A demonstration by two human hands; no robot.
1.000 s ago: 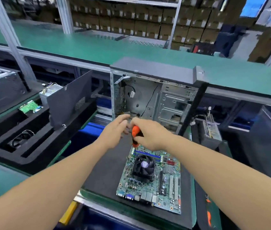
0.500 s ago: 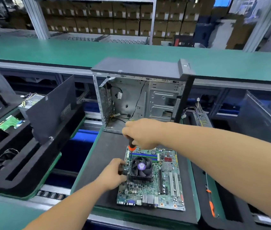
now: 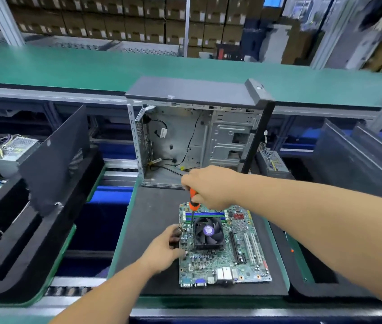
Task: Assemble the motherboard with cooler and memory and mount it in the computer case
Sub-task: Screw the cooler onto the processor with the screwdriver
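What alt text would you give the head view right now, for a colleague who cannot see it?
A right hand holds an orange-handled screwdriver tip-down at the cooler on a motherboard, while the left hand rests at the board's left edge. Behind stands an open computer case.
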